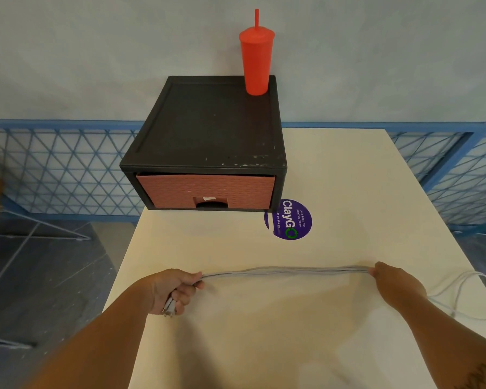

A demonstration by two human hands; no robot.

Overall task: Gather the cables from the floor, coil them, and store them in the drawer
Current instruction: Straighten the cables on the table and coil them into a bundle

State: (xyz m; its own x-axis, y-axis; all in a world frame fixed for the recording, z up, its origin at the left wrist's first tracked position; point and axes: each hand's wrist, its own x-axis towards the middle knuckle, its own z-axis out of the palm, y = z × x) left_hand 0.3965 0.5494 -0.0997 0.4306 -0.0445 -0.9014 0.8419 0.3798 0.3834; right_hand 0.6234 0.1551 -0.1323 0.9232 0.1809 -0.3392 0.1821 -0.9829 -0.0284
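Several grey strands of cable (pixel 286 269) lie side by side in one long bundle, stretched almost taut between two hands just above a pale desk (pixel 334 178). The left hand (pixel 171 290) is closed in a fist round one end, with plugs (pixel 169 307) poking out below the fingers. The right hand (pixel 393 282) pinches the other end, well apart from the left. Behind the right hand a loose tail (pixel 460 293) of the same cable curls over the desk close to its right edge.

Farther back stands a black cabinet (pixel 216 122) with one reddish drawer (pixel 205 189), which is closed. Its left side seems to jut past the desk's edge. A red cup (pixel 256 60) with a straw stands on the cabinet's back right corner. A round purple sticker (pixel 291 220) lies on the desk by the cabinet's front right corner. Grey floor (pixel 40 276) shows to the left.

The cable looks folded into lengths but not yet wound into a coil. The likely troubles from here:
- The strands may slip from the right hand's light pinch and spring apart.
- The unfolded tail may slide off the desk and drag on the bundle.
- Both hands are busy, so opening the drawer means holding the bundle with one hand, which may let it loosen.
- A hard tug on the drawer may shift the cabinet or topple the cup.
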